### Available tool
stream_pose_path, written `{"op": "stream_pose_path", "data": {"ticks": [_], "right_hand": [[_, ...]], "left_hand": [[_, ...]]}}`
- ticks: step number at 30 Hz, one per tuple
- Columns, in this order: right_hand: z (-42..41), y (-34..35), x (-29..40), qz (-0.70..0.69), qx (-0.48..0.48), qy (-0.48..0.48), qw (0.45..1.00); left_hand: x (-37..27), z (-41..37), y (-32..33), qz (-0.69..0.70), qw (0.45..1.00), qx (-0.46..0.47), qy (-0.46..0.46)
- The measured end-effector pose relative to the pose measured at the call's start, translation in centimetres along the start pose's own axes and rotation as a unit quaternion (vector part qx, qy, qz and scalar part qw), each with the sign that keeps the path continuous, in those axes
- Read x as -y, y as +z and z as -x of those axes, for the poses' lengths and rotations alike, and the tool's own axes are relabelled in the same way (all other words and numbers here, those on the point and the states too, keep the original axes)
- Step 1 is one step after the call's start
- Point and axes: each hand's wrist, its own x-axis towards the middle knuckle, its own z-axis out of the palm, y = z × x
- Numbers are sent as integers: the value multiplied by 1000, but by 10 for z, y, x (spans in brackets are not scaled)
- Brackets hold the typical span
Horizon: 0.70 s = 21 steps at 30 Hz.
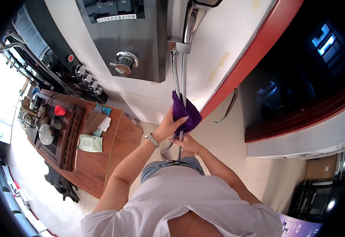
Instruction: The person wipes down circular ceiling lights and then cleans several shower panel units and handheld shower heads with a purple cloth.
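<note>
My left hand [172, 124] grips a purple cloth [187, 114] that is wrapped around the flexible metal shower hose [184, 74]. Just below the cloth, my right hand [187, 143] holds the lower part of the hose. Two strands of the hose run up from the cloth to a chrome bracket [180, 46], which carries a chrome hand shower [193, 20]. To the left of the bracket, a dark shower panel [131, 38] with a chrome knob [125, 63] is mounted on the white wall.
At the left stands a wooden table [92, 166] with a tea tray [68, 139], a white teapot [46, 134], a red cup [60, 110] and a pack of wipes [90, 143]. A red wall edge [240, 68] runs down at the right. More shower fittings [86, 77] are at the upper left.
</note>
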Motion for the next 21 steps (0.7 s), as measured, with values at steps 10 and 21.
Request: {"op": "stream_pose_path", "data": {"ticks": [10,21], "right_hand": [[21,-3,9,29,-28,25,999],[39,-12,23,6,-31,51,998]], "left_hand": [[-69,-103,8,-121,943,-245,187],[-98,-105,17,144,970,-194,27]]}}
